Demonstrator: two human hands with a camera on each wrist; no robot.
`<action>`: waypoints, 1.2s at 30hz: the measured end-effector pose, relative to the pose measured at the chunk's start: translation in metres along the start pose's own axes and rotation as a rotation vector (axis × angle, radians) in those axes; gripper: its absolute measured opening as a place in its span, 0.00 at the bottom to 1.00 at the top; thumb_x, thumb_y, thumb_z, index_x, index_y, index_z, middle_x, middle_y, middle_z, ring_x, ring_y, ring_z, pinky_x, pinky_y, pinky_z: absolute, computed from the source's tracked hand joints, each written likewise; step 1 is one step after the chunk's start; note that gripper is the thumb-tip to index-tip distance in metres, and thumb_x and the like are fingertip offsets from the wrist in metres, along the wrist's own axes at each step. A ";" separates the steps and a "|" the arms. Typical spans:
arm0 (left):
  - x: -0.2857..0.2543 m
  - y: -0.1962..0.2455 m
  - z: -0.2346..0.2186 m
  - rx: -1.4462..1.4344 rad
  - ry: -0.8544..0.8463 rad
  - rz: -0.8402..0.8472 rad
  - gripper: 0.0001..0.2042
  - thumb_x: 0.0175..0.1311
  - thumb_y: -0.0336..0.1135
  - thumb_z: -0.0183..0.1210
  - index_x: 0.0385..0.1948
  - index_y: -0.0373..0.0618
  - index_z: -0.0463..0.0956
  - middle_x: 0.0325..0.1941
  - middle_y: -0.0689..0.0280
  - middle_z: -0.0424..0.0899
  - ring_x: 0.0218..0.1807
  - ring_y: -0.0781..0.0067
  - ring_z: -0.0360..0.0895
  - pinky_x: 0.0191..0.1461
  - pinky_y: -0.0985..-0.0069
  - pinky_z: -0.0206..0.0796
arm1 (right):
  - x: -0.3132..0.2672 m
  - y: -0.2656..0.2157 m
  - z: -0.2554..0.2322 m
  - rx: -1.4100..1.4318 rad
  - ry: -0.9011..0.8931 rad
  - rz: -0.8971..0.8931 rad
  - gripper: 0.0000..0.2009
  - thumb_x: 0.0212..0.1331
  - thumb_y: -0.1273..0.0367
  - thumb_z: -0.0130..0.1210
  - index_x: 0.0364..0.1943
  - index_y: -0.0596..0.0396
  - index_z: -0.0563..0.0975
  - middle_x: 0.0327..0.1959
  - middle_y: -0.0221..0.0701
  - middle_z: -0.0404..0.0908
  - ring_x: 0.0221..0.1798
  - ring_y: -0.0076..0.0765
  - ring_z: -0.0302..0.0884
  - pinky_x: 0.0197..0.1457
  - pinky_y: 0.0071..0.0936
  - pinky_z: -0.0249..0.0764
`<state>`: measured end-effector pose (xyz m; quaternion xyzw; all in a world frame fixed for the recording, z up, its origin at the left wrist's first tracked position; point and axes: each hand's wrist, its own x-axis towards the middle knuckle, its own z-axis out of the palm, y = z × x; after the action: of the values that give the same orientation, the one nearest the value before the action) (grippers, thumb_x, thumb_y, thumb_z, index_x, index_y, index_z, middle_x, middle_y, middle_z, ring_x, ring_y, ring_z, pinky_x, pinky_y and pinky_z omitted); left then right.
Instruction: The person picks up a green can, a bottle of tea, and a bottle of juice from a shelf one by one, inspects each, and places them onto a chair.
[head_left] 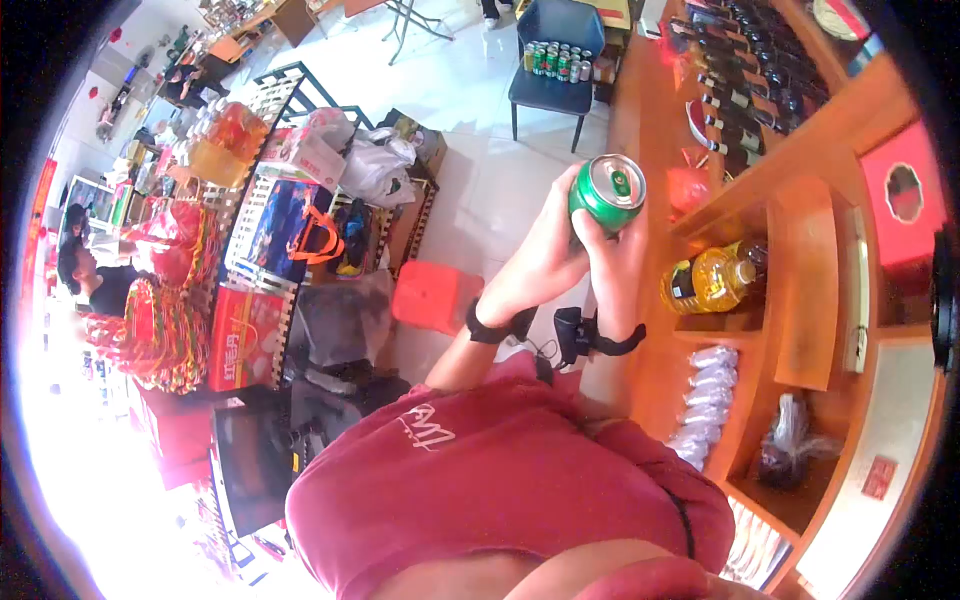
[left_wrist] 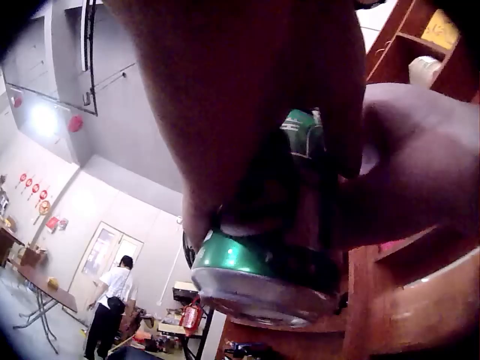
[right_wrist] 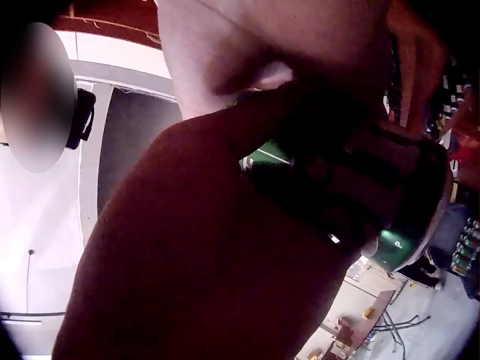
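left hand (head_left: 550,243) and right hand (head_left: 618,270) both curled round the green can (head_left: 610,195), raised out ahead of the red shirt (head_left: 490,480); light, even pressure should do best here, thin walls likely dent if squeezed.

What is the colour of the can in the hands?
The can is green, with a silver top; best in head view.

A stool (head_left: 435,297) sits left of the shelf (head_left: 808,300) — cans (head_left: 563,67) stand on the chair (head_left: 552,96) beyond.
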<state>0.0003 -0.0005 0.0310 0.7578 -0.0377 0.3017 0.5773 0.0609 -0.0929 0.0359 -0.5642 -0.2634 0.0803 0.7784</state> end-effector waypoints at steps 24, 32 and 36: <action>0.316 -0.241 -0.208 -0.136 -0.066 -0.124 0.40 0.59 0.21 0.60 0.72 0.38 0.45 0.67 0.51 0.67 0.71 0.59 0.63 0.73 0.64 0.56 | 0.381 0.183 0.146 -0.087 -0.181 -0.026 0.27 0.62 0.71 0.65 0.61 0.57 0.64 0.56 0.34 0.74 0.59 0.28 0.72 0.63 0.29 0.69; 0.396 -0.307 -0.275 -0.024 0.058 -0.190 0.39 0.59 0.23 0.63 0.71 0.38 0.48 0.65 0.51 0.69 0.68 0.60 0.67 0.69 0.65 0.60 | 0.490 0.253 0.200 0.079 -0.307 0.020 0.29 0.61 0.70 0.65 0.63 0.59 0.62 0.57 0.35 0.74 0.58 0.29 0.72 0.60 0.28 0.71; 0.452 -0.365 -0.300 0.073 0.086 -0.162 0.37 0.58 0.23 0.63 0.69 0.39 0.52 0.63 0.51 0.70 0.66 0.58 0.69 0.68 0.64 0.63 | 0.570 0.295 0.213 -0.044 -0.379 -0.063 0.31 0.60 0.70 0.66 0.64 0.60 0.61 0.56 0.36 0.73 0.58 0.29 0.72 0.60 0.28 0.71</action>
<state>0.3926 0.5212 -0.0084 0.7652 0.0594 0.2872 0.5730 0.4889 0.4291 -0.0057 -0.5474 -0.4246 0.1550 0.7043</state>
